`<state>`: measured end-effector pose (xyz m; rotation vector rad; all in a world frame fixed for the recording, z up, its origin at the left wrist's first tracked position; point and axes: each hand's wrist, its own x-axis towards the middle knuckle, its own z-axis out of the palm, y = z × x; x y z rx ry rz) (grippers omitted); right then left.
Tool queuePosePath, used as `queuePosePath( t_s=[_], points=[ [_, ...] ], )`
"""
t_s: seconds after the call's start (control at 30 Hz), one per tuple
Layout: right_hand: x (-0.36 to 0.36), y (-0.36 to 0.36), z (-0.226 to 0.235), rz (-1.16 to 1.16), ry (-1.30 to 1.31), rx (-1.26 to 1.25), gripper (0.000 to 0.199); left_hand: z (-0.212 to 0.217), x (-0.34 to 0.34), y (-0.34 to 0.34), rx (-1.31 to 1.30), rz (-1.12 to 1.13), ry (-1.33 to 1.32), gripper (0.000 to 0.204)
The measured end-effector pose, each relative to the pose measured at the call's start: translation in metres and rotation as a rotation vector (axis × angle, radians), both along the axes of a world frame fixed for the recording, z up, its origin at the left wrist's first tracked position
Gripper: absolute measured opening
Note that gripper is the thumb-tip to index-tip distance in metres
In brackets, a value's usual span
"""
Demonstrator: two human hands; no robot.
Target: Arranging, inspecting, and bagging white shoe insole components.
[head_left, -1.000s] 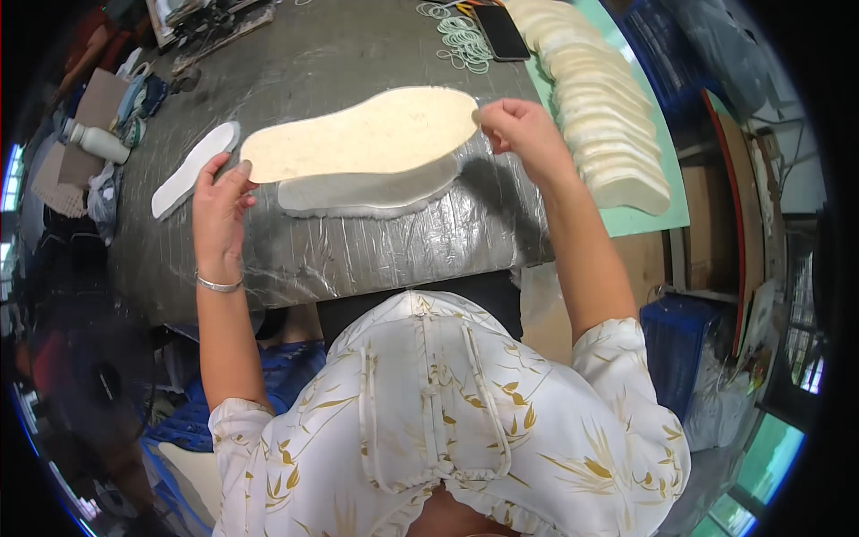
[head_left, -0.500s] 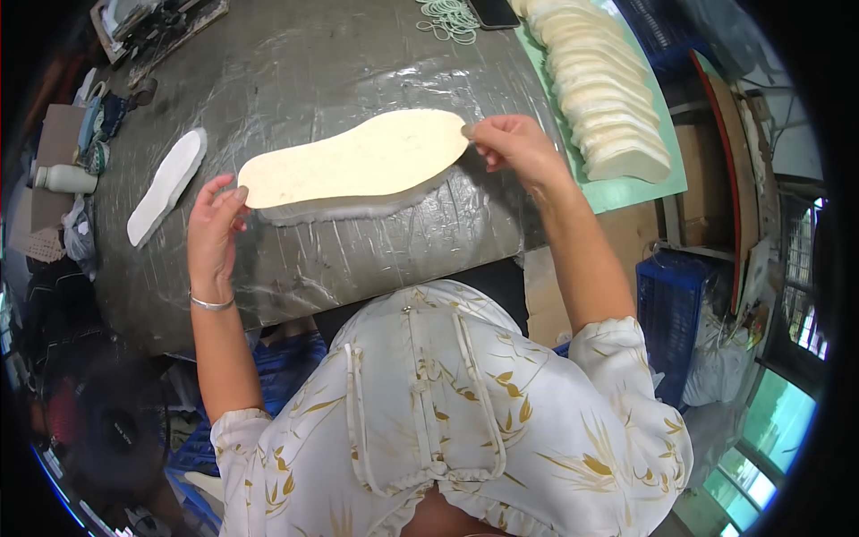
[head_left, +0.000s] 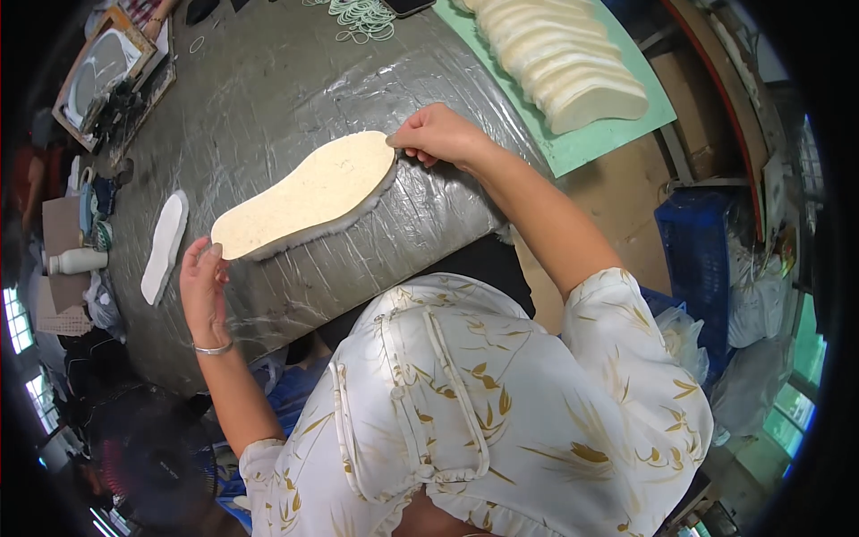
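Observation:
A cream shoe insole point(head_left: 304, 191) with a grey, fleecy edge along its near side is held between my two hands over the plastic-covered table point(head_left: 295, 89). My left hand point(head_left: 204, 277) pinches its narrow left end between thumb and fingers. At its broad right end, my right hand point(head_left: 438, 139) grips the tip the same way. Left of my left hand lies a smaller white insole point(head_left: 165, 246), apart from the one I hold.
At the upper right, a green board point(head_left: 608, 143) carries a long row of cream insoles point(head_left: 559, 63). Green rubber bands point(head_left: 358, 18) lie at the far edge. A white bottle point(head_left: 79, 261) stands left, a fan point(head_left: 152, 461) lower left, and a blue crate point(head_left: 693, 259) right.
My view has turned, so the table and its contents appear shifted and rotated. The insole stays pinched in both hands and now slants more, its right end toward the far side.

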<state>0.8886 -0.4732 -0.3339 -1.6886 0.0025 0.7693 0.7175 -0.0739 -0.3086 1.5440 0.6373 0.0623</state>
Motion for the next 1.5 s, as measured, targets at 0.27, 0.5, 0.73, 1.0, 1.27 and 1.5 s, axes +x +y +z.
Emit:
queuePosePath(
  t_s=[0.27,0.5,0.73,1.0,1.27,1.5],
  points=[
    [0.003,-0.002,-0.009,-0.024,0.017,0.048,0.02,0.01,0.003,-0.006,0.044,0.006,-0.005,0.038],
    [0.002,-0.001,-0.011,-0.028,0.008,0.053,0.02,0.011,0.005,-0.004,0.048,-0.001,-0.004,0.037],
    [0.003,0.0,-0.011,-0.024,0.011,0.04,0.019,0.009,0.006,-0.005,0.049,0.003,0.023,0.037],
    [0.003,0.0,-0.009,-0.023,0.006,0.031,0.02,0.003,0.008,-0.001,0.051,0.001,0.03,0.038],
    [0.003,0.003,-0.011,-0.035,-0.014,0.023,0.02,0.004,0.008,-0.005,0.049,-0.001,0.045,0.037],
    [0.002,0.002,-0.008,-0.041,-0.028,0.026,0.019,0.003,0.008,-0.004,0.021,-0.019,0.025,0.035]
  ],
)
